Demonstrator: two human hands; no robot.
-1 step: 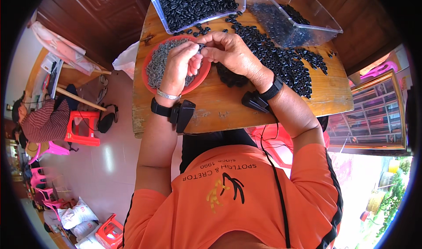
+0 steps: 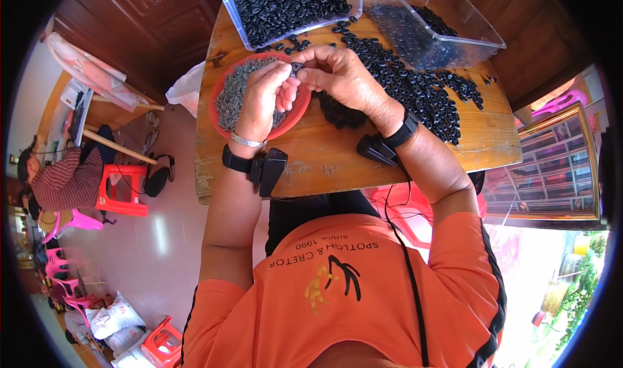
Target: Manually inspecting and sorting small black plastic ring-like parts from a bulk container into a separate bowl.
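Observation:
A small black oval piece (image 2: pixel 296 69) is pinched between the fingertips of both my hands, above the right rim of a red bowl (image 2: pixel 301 111). My left hand (image 2: pixel 265 90) is closed, with its thumb and fingers at the piece's left side. From the right, my right hand (image 2: pixel 342 77) grips it between thumb and forefinger. Many small grey screw-like parts (image 2: pixel 235 95) fill the bowl. Just beneath my right hand lies a dark cluster of black pieces (image 2: pixel 341 113), partly hidden. A wide heap of black oval pieces (image 2: pixel 409 85) spreads across the wooden table (image 2: pixel 331 168) to the right.
At the back stands a clear bin (image 2: pixel 241 27) of black pieces. Another clear bin (image 2: pixel 477 38) is tipped at the back right. A black cable (image 2: pixel 410 270) hangs from my right wrist. Left of the table, a person (image 2: pixel 65 180) sits near a red stool (image 2: pixel 123 189).
The small black piece has turned slightly between my fingertips. Both hands stay in almost the same place.

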